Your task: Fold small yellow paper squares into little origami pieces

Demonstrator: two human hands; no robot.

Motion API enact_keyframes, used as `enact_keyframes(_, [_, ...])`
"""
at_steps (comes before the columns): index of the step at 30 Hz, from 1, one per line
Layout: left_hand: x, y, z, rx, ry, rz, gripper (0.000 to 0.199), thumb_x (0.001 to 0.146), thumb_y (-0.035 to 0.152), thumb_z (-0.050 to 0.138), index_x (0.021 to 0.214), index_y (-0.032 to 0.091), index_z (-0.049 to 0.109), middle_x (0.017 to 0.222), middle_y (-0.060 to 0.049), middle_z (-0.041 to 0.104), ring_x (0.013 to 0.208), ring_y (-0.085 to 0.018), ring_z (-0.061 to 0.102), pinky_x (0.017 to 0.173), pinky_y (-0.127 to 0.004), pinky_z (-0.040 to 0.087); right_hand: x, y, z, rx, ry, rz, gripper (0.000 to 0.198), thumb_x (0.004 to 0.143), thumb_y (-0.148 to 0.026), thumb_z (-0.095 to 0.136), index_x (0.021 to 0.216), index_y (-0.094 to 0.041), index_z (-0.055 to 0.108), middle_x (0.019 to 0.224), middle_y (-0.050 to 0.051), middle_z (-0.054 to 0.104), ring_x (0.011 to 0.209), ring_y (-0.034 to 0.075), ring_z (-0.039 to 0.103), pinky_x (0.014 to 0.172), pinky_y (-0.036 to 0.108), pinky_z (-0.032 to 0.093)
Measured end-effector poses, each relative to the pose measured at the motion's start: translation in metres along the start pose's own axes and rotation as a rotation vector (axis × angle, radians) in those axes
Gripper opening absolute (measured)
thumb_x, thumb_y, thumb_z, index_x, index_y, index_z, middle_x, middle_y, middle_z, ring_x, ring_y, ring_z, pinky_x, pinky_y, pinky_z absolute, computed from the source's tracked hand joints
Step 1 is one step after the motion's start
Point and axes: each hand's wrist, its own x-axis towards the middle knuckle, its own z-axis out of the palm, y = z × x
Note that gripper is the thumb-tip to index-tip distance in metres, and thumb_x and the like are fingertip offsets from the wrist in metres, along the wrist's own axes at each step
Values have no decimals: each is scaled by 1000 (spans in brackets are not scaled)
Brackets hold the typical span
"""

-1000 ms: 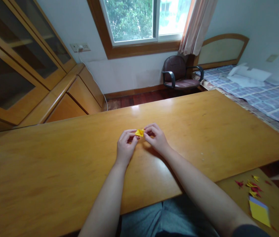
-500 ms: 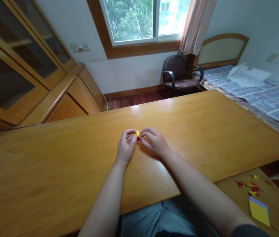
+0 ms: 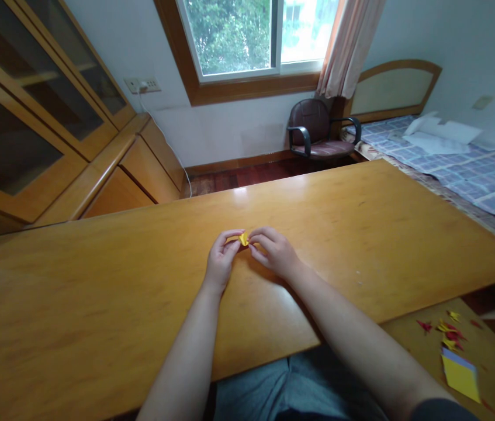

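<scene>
A small folded yellow origami paper (image 3: 243, 238) is held between both my hands, above the middle of the wooden table (image 3: 142, 280). My left hand (image 3: 222, 257) pinches its left side between thumb and fingers. From the right, the thumb and fingertips of my right hand (image 3: 274, 250) close on its other side. The fingertips cover parts of the paper, so its exact folded shape is hard to make out.
On a lower surface at the right lie several red and yellow folded paper figures (image 3: 451, 334) beside a stack of yellow paper sheets (image 3: 461, 377). Beyond the table stand a brown armchair (image 3: 312, 126), a bed (image 3: 470, 164) and a glass-fronted cabinet (image 3: 93, 169).
My left hand has shifted slightly left, and its fingers have moved along the paper. The yellow paper now shows wider between my hands. My right hand has hardly moved.
</scene>
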Motion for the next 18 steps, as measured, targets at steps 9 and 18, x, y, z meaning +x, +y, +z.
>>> enact_keyframes(9, [0,0,-1,-32,12,-23,16,85,34,66,93,20,68,116,-8,67,109,-21,63,92,-38,56,0,-1,1,0,-6,31,10,91,-17,55,94,-22,64,98,9,67,92,20,64,83,35,56])
enact_keyframes(18, [1,1,1,-207,-22,-135,20,77,27,74,94,21,64,104,-4,70,92,-15,66,79,-28,56,4,-4,-1,-235,-103,-169,13,94,-14,51,88,-20,62,91,9,67,82,21,57,77,35,52])
